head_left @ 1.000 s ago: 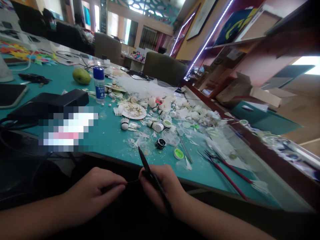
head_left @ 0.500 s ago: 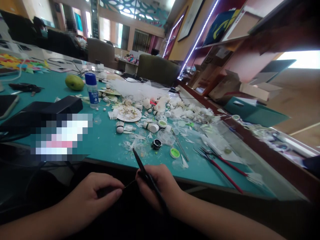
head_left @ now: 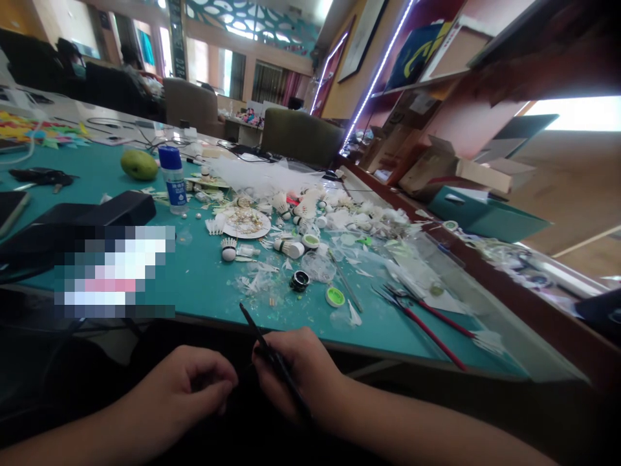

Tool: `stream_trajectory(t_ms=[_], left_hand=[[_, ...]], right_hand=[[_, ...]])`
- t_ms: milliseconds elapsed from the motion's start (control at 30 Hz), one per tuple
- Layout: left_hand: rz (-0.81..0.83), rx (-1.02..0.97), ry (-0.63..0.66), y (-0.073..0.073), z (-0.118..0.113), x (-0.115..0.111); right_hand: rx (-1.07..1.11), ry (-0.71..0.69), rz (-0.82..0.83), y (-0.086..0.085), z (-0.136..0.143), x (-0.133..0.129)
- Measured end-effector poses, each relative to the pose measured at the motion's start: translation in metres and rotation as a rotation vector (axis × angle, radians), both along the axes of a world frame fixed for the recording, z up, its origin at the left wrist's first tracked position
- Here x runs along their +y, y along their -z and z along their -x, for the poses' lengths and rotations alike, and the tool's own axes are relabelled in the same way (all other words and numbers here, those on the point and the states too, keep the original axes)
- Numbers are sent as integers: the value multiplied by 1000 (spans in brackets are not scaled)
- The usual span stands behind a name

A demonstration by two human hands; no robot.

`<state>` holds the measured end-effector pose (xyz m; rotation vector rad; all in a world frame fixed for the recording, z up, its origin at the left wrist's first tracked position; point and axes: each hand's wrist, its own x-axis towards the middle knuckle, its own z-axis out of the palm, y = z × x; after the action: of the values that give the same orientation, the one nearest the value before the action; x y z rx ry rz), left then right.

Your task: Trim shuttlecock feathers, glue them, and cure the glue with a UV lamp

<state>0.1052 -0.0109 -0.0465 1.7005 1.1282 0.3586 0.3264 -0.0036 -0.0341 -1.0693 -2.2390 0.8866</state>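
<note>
My right hand (head_left: 295, 362) is wrapped round a slim black tool with a tapered tip (head_left: 252, 323), which points up and left towards the table edge; its exact kind I cannot make out. To its left, my left hand (head_left: 194, 385) is closed, thumb and forefinger pinched together; anything between them is hidden against the dark background. Both hands are in front of the table, below its edge. Nearest on the tabletop are a small black ring-shaped jar (head_left: 299, 280), a green-topped round lid (head_left: 334, 297) and white scraps (head_left: 255, 283).
Shuttlecocks (head_left: 228, 250), a white plate (head_left: 264, 228) with gold-coloured bits, a blue-capped bottle (head_left: 174, 188) and a green mango (head_left: 139, 165) lie on the green tabletop (head_left: 204, 285). Red-handled pliers (head_left: 431, 333) are at right. A pixelated screen (head_left: 114, 272) sits left. People sit far back.
The thin wire-like line that ran between my hands no longer shows. Both hands have dropped slightly, and the black tool's tip has shifted left and down.
</note>
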Motion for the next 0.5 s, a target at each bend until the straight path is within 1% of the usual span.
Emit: stream_trajectory(t_ms=[100, 167, 300, 367, 500], left_hand=[[-52, -1, -8, 0, 0, -1], [-156, 6, 9, 1, 1, -2], [-424, 24, 85, 4, 4, -4], [-507, 17, 113, 6, 4, -5], [-612, 13, 148, 6, 4, -7]], right_hand=[[6, 14, 29, -2, 1, 0], [3, 26, 41, -3, 1, 0], [-18, 58, 40, -1, 1, -2], [-15, 71, 59, 0, 2, -3], [-13, 81, 119, 3, 4, -4]])
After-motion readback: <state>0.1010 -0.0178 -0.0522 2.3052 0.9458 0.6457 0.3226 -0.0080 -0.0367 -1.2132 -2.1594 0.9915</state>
